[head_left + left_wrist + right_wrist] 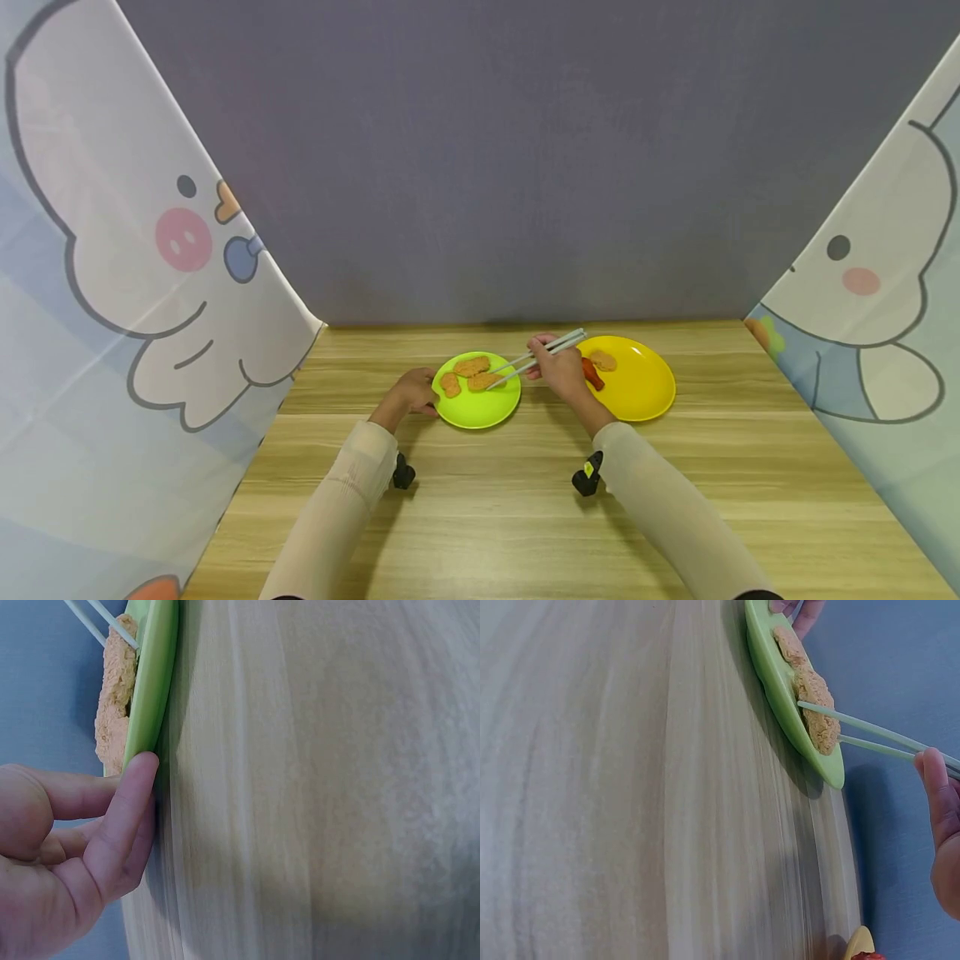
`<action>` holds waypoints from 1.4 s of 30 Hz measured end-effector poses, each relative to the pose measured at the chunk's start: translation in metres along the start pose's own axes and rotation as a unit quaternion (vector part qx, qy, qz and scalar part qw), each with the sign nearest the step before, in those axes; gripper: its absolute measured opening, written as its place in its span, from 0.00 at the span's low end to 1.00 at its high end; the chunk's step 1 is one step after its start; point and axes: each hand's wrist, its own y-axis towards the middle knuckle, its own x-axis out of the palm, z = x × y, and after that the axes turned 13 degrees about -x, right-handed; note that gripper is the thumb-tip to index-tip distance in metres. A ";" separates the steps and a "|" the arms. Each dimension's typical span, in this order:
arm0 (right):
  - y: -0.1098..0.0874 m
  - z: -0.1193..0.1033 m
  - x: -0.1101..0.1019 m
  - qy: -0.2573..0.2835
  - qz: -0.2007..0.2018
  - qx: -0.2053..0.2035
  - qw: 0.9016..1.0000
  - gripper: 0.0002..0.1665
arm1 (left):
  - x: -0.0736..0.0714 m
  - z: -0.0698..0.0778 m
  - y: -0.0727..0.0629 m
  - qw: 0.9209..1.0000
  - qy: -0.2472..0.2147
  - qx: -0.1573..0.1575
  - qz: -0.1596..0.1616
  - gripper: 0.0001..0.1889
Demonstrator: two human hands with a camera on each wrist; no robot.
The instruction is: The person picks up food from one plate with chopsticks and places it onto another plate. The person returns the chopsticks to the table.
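My left hand pinches the left rim of a green plate, thumb and fingers at its edge in the left wrist view. Three pieces of breaded chicken lie on that plate: a small nugget, a longer piece at the back and another piece in front. My right hand grips a pair of pale chopsticks pointing left over the plate. Their tips are at the front piece, one on each side of it, in the right wrist view.
Right of my right hand is a yellow plate, holding a breaded nugget and a red drumstick partly hidden by the hand. A grey wall rises behind the wooden table; cartoon-print panels stand at both sides.
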 end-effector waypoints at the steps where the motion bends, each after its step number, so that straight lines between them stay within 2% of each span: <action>1: 0.000 0.000 0.000 0.003 0.000 0.000 1.000 0.16 | 0.000 0.000 0.000 1.000 -0.001 0.000 0.000 0.31; 11: 0.001 -0.003 -0.004 0.011 0.021 0.009 1.000 0.18 | 0.000 0.001 -0.002 1.000 -0.007 -0.001 -0.003 0.31; 18: 0.002 -0.006 -0.014 0.018 0.029 0.007 0.999 0.21 | 0.000 0.002 -0.002 1.000 -0.002 0.007 -0.003 0.30; 27: 0.000 -0.011 -0.034 0.049 0.048 -0.009 0.998 0.19 | 0.000 0.002 -0.004 1.000 -0.002 0.002 -0.001 0.30; 31: -0.001 -0.011 -0.044 0.059 0.062 -0.022 0.996 0.23 | 0.000 0.001 -0.003 1.000 -0.003 0.003 -0.002 0.31; 36: -0.002 -0.011 -0.059 0.069 0.073 0.000 0.995 0.25 | 0.000 0.001 -0.003 1.000 -0.003 0.002 0.002 0.32; 42: 0.000 -0.015 -0.076 0.089 0.095 0.014 0.991 0.19 | 0.000 0.000 -0.003 1.000 -0.001 -0.001 0.004 0.32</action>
